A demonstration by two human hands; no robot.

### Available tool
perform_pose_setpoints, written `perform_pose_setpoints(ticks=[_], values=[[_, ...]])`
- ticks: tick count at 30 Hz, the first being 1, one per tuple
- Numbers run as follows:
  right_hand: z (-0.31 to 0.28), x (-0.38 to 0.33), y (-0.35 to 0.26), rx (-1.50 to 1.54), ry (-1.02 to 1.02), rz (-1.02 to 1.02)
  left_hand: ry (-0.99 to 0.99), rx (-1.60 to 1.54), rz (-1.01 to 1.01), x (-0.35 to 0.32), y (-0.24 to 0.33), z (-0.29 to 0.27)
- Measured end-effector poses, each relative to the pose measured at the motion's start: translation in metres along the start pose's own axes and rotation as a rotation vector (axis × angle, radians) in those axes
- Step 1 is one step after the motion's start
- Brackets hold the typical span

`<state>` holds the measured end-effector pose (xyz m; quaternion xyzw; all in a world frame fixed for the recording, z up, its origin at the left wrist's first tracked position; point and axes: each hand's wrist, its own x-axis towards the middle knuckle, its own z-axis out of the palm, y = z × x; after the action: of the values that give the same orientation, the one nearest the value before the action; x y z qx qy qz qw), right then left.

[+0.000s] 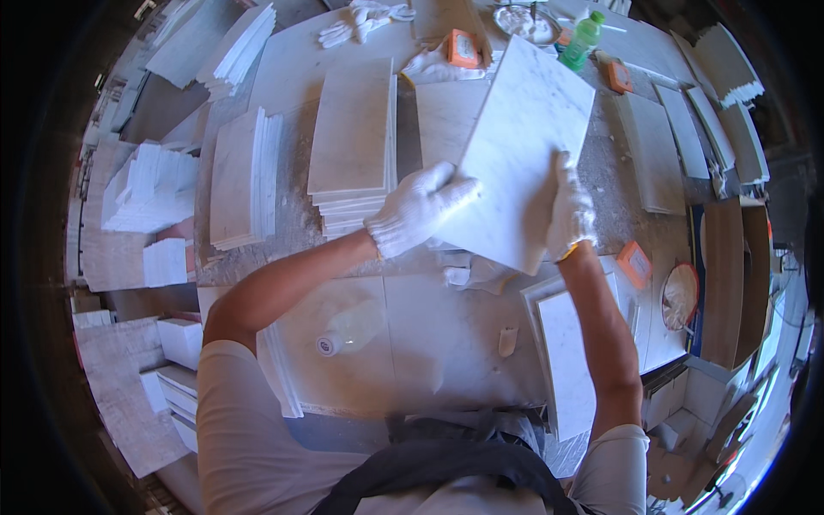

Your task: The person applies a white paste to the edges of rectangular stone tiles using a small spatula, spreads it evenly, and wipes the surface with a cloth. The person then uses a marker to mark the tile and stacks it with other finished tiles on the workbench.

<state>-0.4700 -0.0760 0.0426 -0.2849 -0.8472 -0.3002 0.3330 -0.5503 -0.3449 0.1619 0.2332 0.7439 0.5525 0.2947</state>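
Observation:
A white marble tile (525, 154) with faint grey veins is held up at a slant above the table. My left hand (421, 209), in a white knitted glove, grips its left edge, thumb over the face. On the opposite edge, my gloved right hand (570, 206) is closed with the thumb on the face; its other fingers are hidden behind. Beneath the tile, part of another pale tile (446, 116) and a white glove (476, 275) show on the table. Just left of my left hand stands a stack of marble tiles (352, 137).
Another tile stack (236, 184) stands farther left. Near me lie a clear bottle (339, 342) and more tiles (568, 360). Orange-and-white blocks (635, 263), a green bottle (583, 41) and a bowl of white paste (525, 24) sit around the work area. A cardboard box (723, 283) is at right.

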Motion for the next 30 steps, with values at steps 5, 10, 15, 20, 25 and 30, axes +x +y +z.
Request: perform_pose_setpoints(ticks=[5, 10, 15, 20, 25, 30], values=[[0.033, 0.044, 0.057, 1.02, -0.653, 0.057, 0.052, 0.854, 0.083, 0.017, -0.027, -0.068], [0.042, 0.083, 0.056, 1.144, -1.108, 0.624, 0.288, 1.443, 0.114, 0.033, -0.084, -0.123], [0.059, 0.08, 0.041, 1.112, -1.118, 0.471, 0.443, 1.433, 0.208, 0.037, -0.13, -0.13], [0.115, 0.053, 0.037, 1.078, -1.105, 0.261, 0.45, 1.445, 0.21, 0.036, -0.134, -0.132], [0.179, 0.015, 0.04, 0.799, -0.767, -0.359, 0.431, 1.434, 0.216, 0.036, -0.13, -0.132], [0.169, 0.018, 0.044, 0.88, -0.956, -0.221, 0.439, 1.435, 0.216, 0.037, -0.133, -0.132]])
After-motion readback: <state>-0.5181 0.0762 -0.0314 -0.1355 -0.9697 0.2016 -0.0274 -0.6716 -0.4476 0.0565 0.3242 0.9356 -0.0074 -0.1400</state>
